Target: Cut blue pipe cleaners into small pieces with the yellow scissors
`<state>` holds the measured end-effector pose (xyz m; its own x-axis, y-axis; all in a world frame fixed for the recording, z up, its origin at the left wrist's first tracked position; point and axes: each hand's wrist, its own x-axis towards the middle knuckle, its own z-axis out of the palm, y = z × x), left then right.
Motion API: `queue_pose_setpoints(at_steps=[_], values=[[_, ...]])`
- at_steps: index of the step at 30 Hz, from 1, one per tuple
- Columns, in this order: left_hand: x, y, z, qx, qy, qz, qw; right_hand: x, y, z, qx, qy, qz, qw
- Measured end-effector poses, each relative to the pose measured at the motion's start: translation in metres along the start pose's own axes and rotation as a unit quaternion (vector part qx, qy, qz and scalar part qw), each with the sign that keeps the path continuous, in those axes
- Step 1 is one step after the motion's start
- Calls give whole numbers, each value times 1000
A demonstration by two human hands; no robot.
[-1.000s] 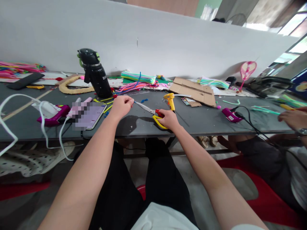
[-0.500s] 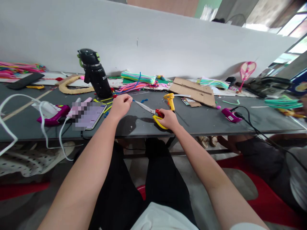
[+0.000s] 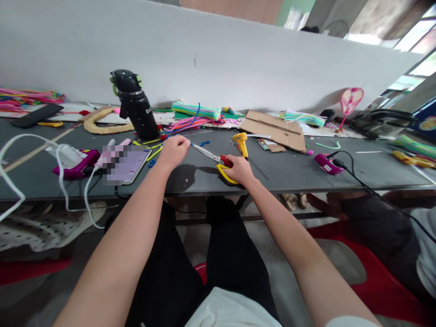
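Note:
My right hand (image 3: 240, 169) is closed round the red and yellow handles of a pair of scissors (image 3: 208, 154), whose blades point left. My left hand (image 3: 175, 149) is pinched at the blade tips, and a small blue end of what looks like a pipe cleaner (image 3: 192, 145) shows at its fingertips. Most of that piece is hidden by the fingers. Short blue pieces (image 3: 205, 143) lie just beyond the blades, and yellow-green pipe cleaners (image 3: 155, 153) are on the table beside my left hand.
A yellow glue gun (image 3: 242, 144) stands beyond my right hand, near flattened cardboard (image 3: 277, 129). At left are a black bottle (image 3: 141, 113), a phone (image 3: 136, 163) and a purple power socket (image 3: 80, 165) with white cables. Pipe cleaner bundles (image 3: 197, 110) lie along the wall.
My left hand has shifted slightly to the right along the scissor tips. My right hand and the scissors stay almost in place. At far right, a green bundle has moved away to the right.

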<state>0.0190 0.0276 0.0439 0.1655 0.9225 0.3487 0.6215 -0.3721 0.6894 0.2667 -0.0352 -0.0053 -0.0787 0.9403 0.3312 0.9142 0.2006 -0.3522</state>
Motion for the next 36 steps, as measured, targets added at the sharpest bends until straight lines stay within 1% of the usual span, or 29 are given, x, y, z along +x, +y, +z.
queue_pose_setpoints(at_steps=[11,25,32,36], values=[[-1,2,0,-4,-8,-13,1000,1,1,1,3,-5,-1,1000],[-4,8,-2,29,1,6,1000,1,5,4,12,0,-17,1000],[-4,10,-3,6,-2,4,1000,0,1,1,-4,1,-7,1000],[-4,10,-4,11,-6,4,1000,0,1,1,-7,6,-9,1000]])
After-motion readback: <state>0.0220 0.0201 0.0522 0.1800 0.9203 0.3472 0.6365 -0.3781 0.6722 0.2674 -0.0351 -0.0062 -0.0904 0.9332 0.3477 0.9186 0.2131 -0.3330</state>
